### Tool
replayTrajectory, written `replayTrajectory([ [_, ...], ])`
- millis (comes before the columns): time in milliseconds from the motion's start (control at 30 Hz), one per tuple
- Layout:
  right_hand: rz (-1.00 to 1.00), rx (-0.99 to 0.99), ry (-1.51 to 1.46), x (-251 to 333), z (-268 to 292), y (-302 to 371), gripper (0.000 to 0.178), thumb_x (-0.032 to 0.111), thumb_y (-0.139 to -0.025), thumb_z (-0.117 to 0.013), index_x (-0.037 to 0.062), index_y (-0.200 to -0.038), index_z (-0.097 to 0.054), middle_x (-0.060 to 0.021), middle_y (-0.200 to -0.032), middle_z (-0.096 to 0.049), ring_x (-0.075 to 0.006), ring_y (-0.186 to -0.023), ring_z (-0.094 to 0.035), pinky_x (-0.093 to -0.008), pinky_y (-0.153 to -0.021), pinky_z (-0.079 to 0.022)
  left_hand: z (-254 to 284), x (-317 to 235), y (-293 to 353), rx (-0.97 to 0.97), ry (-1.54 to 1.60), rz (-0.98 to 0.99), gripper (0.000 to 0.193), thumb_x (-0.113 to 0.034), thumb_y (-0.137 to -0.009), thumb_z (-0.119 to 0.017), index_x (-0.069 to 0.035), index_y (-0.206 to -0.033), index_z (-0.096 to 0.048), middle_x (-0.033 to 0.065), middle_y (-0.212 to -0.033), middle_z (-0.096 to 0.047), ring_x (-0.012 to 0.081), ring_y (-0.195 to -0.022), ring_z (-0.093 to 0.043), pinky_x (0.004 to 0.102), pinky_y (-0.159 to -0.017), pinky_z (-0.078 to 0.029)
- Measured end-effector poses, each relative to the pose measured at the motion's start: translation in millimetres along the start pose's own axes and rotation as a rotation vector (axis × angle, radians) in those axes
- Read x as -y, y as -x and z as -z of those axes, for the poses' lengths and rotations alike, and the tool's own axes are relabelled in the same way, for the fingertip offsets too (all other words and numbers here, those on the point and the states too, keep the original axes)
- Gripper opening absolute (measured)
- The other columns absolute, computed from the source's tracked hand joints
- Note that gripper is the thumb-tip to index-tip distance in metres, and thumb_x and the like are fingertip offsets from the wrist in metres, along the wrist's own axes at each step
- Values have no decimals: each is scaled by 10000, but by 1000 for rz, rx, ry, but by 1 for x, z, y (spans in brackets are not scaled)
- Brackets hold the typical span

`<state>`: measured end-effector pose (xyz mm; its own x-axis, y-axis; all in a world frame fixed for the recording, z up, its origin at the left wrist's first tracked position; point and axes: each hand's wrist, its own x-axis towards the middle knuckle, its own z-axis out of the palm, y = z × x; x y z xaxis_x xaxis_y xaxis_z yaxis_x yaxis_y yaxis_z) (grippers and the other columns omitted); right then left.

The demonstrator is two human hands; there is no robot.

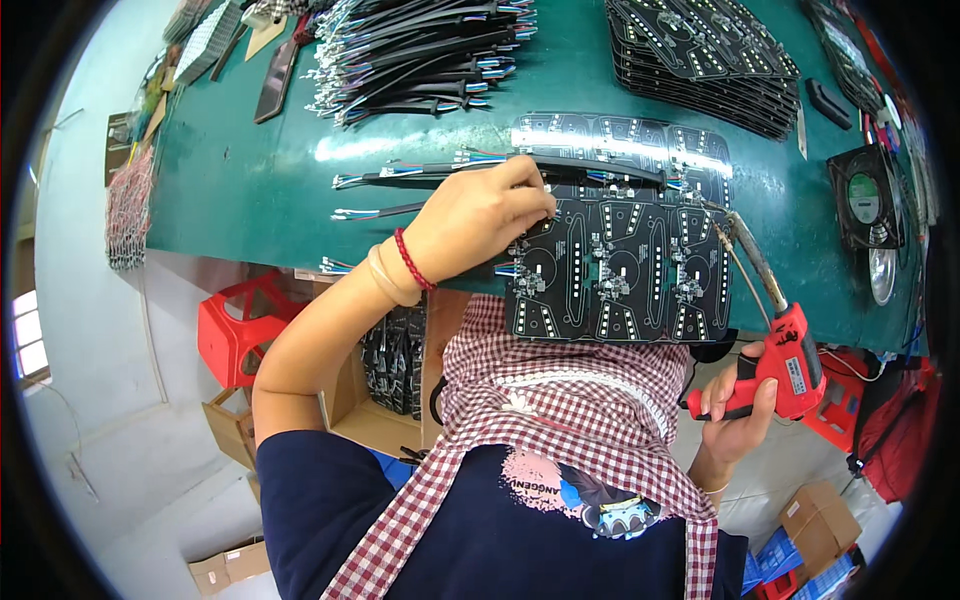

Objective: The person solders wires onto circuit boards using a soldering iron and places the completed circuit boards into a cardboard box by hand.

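Observation:
My left hand (490, 212) is closed above the joined black circuit boards (628, 238), its thumb and fingertips pinched together. A black-sleeved cable (395, 211) runs in under this hand; the part at the fingertips is hidden. My right hand (742, 425) grips the red handle of a soldering gun (795, 365). Its metal tip and thin feed tube point up and left, by the upper right of the boards. Another black-sleeved cable (600, 171) lies across the boards, its coloured wire ends near the tip. A further cable's wire ends (338, 267) show at the table's front edge.
A heap of black cables (425, 58) and a stack of circuit boards (705, 75) lie at the back of the green table (240, 190). At right stands a black fan (865, 198). A phone (277, 82) lies at far left. A red stool (235, 325) is below.

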<state>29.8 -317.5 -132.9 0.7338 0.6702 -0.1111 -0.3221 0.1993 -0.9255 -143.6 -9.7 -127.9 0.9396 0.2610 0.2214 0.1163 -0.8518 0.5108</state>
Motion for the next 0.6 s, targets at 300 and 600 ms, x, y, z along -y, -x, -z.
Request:
replayTrajectory([
  [300, 20, 64, -11, -3, -6, 1, 458, 391, -987, -392, -36, -1153, -411, -51, -608, -481, -78, -395, -372, -232, -385, -348, 3, -13, -9, 117, -318, 21, 103, -71, -786, -625, -95, -882, -655, 77, -798, -545, 266, -679, -600, 384, -594, -484],
  [600, 14, -4, 58, 1, 7, 11, 459, 394, -983, -403, -34, -1149, -418, -48, -609, -484, -77, -405, -377, -235, -396, -356, 11, -43, -5, 123, -18, 16, 119, -79, -760, -704, -89, -862, -644, 67, -769, -577, 246, -662, -617, 330, -575, -501],
])
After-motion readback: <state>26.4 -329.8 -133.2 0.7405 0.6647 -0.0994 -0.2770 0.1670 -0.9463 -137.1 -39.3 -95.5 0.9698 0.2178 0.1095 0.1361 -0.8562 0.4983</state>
